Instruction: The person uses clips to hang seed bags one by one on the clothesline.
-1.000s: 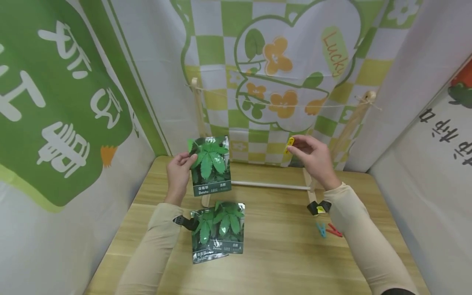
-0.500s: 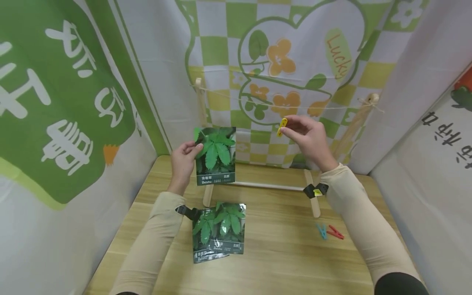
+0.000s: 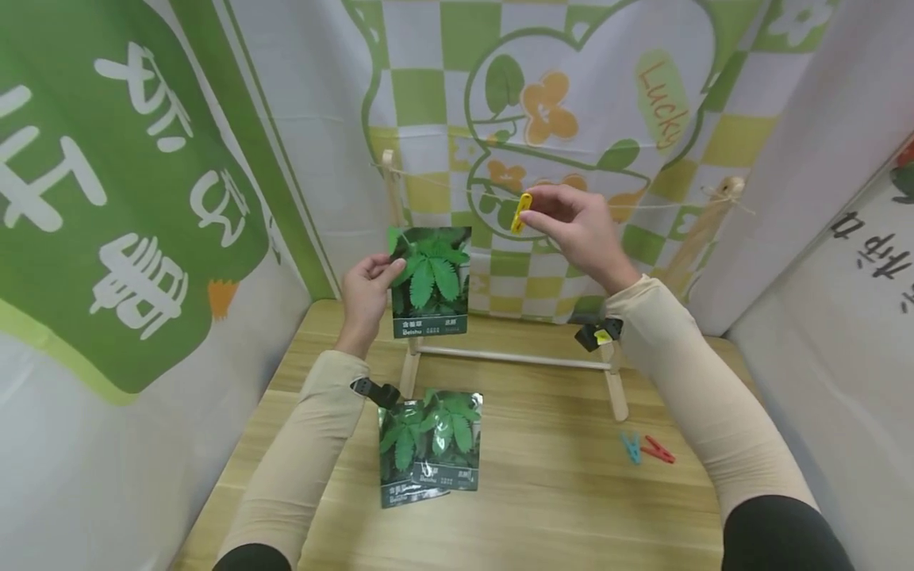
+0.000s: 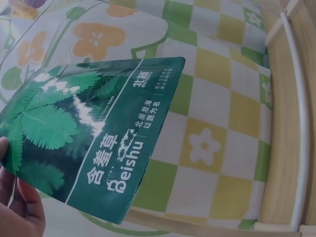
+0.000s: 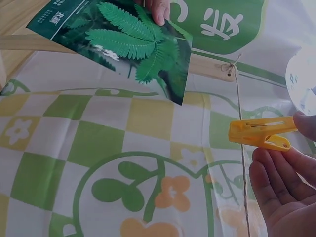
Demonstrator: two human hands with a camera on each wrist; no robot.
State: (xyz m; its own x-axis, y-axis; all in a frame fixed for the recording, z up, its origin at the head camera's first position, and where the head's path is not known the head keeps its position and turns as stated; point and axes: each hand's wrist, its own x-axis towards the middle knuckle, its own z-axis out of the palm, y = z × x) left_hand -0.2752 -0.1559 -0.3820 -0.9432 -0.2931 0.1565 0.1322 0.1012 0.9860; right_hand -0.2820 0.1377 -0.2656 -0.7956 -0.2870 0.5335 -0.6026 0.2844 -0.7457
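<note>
My left hand [image 3: 366, 297] pinches the left edge of a green seed packet [image 3: 431, 281] with leaf pictures, held upright below the string. In the left wrist view the packet [image 4: 94, 123] fills the left side, thumb on its front. My right hand [image 3: 578, 230] pinches a yellow clothespin [image 3: 523, 212] between thumb and fingers, to the right of and above the packet. The right wrist view has the clothespin [image 5: 261, 132] overlapping the string [image 5: 241, 103]. This string runs between two wooden posts, the left one [image 3: 391, 186] and the right one [image 3: 703, 218].
Two more seed packets [image 3: 446, 440] lie overlapping on the wooden table [image 3: 550, 492]. A blue clothespin [image 3: 631, 448] and a red clothespin [image 3: 658, 450] lie at the right. A white rod [image 3: 514, 358] joins the stand's feet. Printed cloths [image 3: 414, 95] hang behind and at the sides.
Both hands have risen toward the string, the left with the packet and the right with the yellow clothespin. The right hand has also moved left, narrowing the gap between them.
</note>
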